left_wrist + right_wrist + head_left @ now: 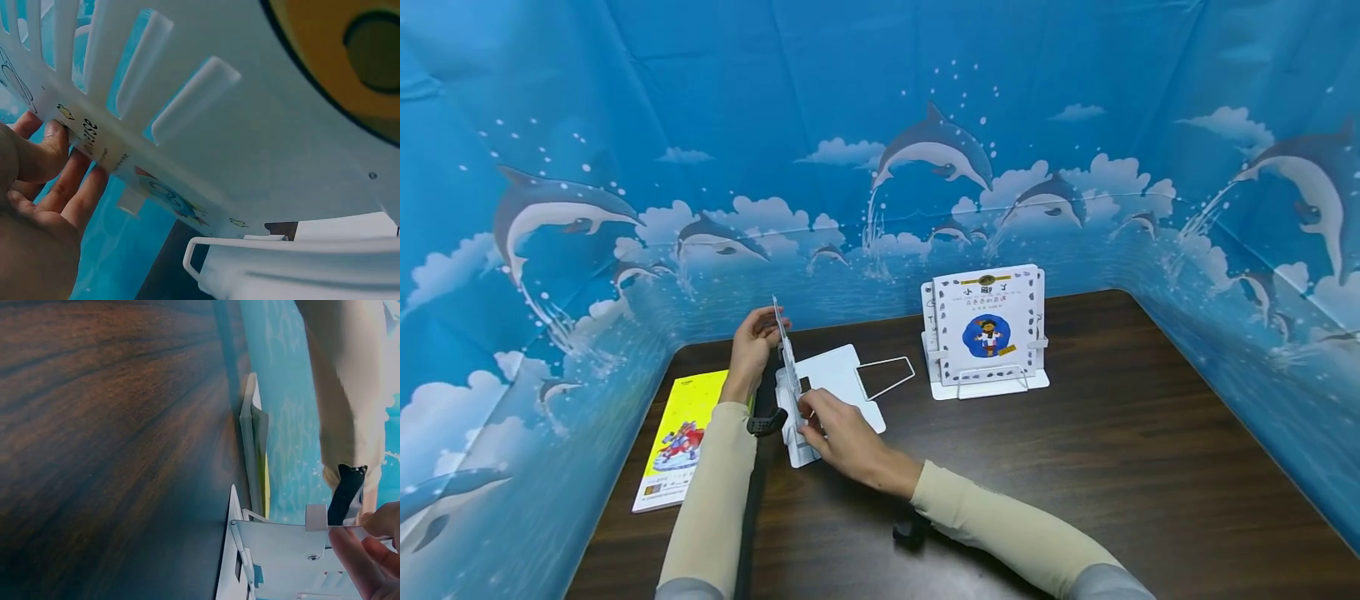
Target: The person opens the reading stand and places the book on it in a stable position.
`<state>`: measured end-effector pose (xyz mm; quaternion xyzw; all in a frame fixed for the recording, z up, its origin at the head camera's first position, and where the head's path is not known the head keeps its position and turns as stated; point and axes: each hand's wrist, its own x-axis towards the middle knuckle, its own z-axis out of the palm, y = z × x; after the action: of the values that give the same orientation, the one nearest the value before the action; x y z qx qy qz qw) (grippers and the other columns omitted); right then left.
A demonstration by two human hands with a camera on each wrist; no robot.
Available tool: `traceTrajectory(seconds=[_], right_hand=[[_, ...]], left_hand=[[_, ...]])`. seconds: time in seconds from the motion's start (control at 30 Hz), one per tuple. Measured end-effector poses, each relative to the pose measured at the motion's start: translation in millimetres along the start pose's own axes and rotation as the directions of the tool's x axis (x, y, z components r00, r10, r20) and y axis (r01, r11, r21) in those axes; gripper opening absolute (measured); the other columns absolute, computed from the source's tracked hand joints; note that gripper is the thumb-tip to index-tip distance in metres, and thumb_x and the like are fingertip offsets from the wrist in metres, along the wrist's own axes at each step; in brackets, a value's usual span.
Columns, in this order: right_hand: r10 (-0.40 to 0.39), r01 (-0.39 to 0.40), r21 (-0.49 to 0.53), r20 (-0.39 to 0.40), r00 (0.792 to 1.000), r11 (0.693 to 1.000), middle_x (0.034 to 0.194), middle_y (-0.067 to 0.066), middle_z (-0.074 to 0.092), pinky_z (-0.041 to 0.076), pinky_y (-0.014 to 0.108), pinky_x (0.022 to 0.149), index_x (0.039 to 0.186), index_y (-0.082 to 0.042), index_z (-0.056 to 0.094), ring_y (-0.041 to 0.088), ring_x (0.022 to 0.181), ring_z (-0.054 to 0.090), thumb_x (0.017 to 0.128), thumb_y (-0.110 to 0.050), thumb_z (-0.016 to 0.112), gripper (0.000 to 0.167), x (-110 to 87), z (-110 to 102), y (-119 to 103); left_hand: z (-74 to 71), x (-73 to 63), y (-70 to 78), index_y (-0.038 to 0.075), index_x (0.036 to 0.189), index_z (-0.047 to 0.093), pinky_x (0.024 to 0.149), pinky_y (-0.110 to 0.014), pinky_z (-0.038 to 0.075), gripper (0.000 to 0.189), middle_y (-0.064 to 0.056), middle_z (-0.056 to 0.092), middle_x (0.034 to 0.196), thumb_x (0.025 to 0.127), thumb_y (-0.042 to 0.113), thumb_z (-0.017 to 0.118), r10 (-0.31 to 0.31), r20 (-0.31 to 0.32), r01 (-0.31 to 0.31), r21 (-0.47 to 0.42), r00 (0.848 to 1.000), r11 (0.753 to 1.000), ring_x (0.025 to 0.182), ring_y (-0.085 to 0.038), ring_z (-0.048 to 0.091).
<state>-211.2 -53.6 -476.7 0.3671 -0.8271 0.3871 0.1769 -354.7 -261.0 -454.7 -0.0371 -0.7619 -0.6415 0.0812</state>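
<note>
In the head view, a white metal book stand (pixel 835 372) lies at the left middle of the table with its panel (pixel 787 358) raised nearly upright. My left hand (pixel 751 346) holds the panel's far edge; in the left wrist view, the thumb lies on the printed strip (pixel 103 145) and the fingers (pixel 70 187) are behind it. My right hand (pixel 846 433) pinches the near edge, beside a small white clip (pixel 316 517) in the right wrist view. Slots and an orange cartoon print (pixel 337 56) mark the panel. A wire leg (pixel 891 379) sticks out to the right.
A yellow book (pixel 688 425) lies on the table by my left forearm. Further right, a second white stand (pixel 1033 379) holds a white picture book (pixel 951 333) upright. A dolphin-printed blue curtain (pixel 820 108) surrounds the dark wooden table (pixel 1112 433).
</note>
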Motion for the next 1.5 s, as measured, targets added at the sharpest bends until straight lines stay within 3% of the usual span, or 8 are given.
traceTrajectory(seconds=[0.2, 0.43, 0.57, 0.73, 0.9, 1.07, 1.27, 1.5], right_hand=[[0.012, -0.012, 0.009, -0.003, 1.0, 1.0, 0.102, 0.003, 0.066, 0.051, 0.011, 0.074, 0.114, -0.009, 0.06, 0.01, 0.088, 0.068, 0.1, -0.01, 0.075, 0.02, 4.0, 2.4, -0.1], [0.027, -0.027, 0.045, 0.003, 1.0, 0.999, 0.104, 0.006, 0.068, 0.051, 0.013, 0.074, 0.114, -0.009, 0.06, 0.013, 0.089, 0.069, 0.101, -0.011, 0.074, 0.02, 2.4, 2.5, 2.7], [0.031, -0.031, 0.049, 0.004, 1.0, 0.998, 0.106, 0.004, 0.068, 0.054, 0.015, 0.078, 0.115, -0.008, 0.061, 0.014, 0.092, 0.071, 0.101, -0.011, 0.075, 0.02, 1.0, 2.7, 3.8], [0.046, -0.047, 0.064, 0.007, 0.999, 0.997, 0.108, 0.004, 0.068, 0.056, 0.015, 0.082, 0.115, -0.008, 0.061, 0.013, 0.096, 0.073, 0.101, -0.012, 0.074, 0.02, 0.8, 2.5, 4.1], [0.057, -0.058, 0.083, 0.012, 0.998, 0.995, 0.109, 0.005, 0.069, 0.058, 0.018, 0.083, 0.116, -0.009, 0.06, 0.014, 0.097, 0.074, 0.101, -0.012, 0.074, 0.02, 1.2, 1.6, 4.1], [0.06, -0.061, 0.093, 0.008, 0.998, 0.994, 0.11, 0.005, 0.069, 0.061, 0.022, 0.085, 0.117, -0.009, 0.061, 0.015, 0.097, 0.074, 0.101, -0.013, 0.074, 0.021, 1.5, 1.8, 4.7], [0.044, -0.045, 0.102, 0.011, 0.999, 0.994, 0.11, 0.004, 0.071, 0.061, 0.023, 0.086, 0.117, -0.009, 0.063, 0.015, 0.099, 0.074, 0.101, -0.01, 0.074, 0.02, 3.6, -1.8, 8.6], [0.102, -0.125, 0.231, 0.109, 0.989, 0.965, 0.109, 0.006, 0.074, 0.062, 0.025, 0.083, 0.116, -0.008, 0.069, 0.018, 0.097, 0.074, 0.104, -0.01, 0.07, 0.012, 27.1, -27.5, 24.9]], left_hand=[[0.7, 4.8, 3.2, 0.004, 0.153, 0.052, 0.093, -0.015, 0.051, 0.048, -0.027, 0.057, 0.149, 0.107, -0.011, 0.049, -0.028, 0.024, 0.027, 0.023, 0.999, 0.999, 0.138, -0.04, 0.059], [-0.7, -9.4, 4.4, 0.006, 0.154, 0.051, 0.111, -0.024, 0.052, 0.046, -0.02, 0.055, 0.154, 0.109, 0.002, 0.056, -0.04, -0.011, 0.04, 0.042, 0.999, 0.998, 0.14, -0.032, 0.059], [-1.9, -33.0, 9.6, 0.006, 0.153, 0.053, 0.116, -0.025, 0.049, 0.045, -0.016, 0.057, 0.152, 0.108, 0.008, 0.061, -0.034, -0.068, 0.039, 0.065, 0.997, 0.997, 0.139, -0.027, 0.059], [-5.1, -73.8, 20.2, 0.004, 0.146, 0.058, 0.105, -0.011, 0.049, 0.04, -0.017, 0.062, 0.146, 0.108, 0.016, 0.064, 0.036, -0.078, -0.027, 0.112, 0.996, 0.993, 0.127, -0.011, 0.062], [-5.5, -112.9, 28.3, 0.0, 0.141, 0.059, 0.102, -0.009, 0.049, 0.039, -0.02, 0.061, 0.143, 0.106, 0.014, 0.067, 0.137, 0.018, -0.138, 0.124, 0.99, 0.983, 0.123, -0.003, 0.06], [0.4, -138.3, 30.5, -0.003, 0.142, 0.052, 0.106, -0.017, 0.051, 0.05, -0.015, 0.051, 0.15, 0.097, -0.001, 0.071, 0.21, 0.136, -0.224, 0.095, 0.968, 0.97, 0.131, -0.016, 0.057], [14.9, -145.2, 29.1, 0.004, 0.143, 0.047, 0.101, -0.022, 0.055, 0.067, -0.01, 0.047, 0.15, 0.087, 0.002, 0.085, 0.209, 0.119, -0.229, 0.193, 0.971, 0.954, 0.128, -0.02, 0.057], [16.0, -143.4, 28.0, 0.003, 0.141, 0.051, 0.095, -0.016, 0.056, 0.065, -0.013, 0.056, 0.139, 0.086, -0.004, 0.085, 0.252, 0.062, -0.259, 0.232, 0.966, 0.937, 0.118, -0.004, 0.061]])
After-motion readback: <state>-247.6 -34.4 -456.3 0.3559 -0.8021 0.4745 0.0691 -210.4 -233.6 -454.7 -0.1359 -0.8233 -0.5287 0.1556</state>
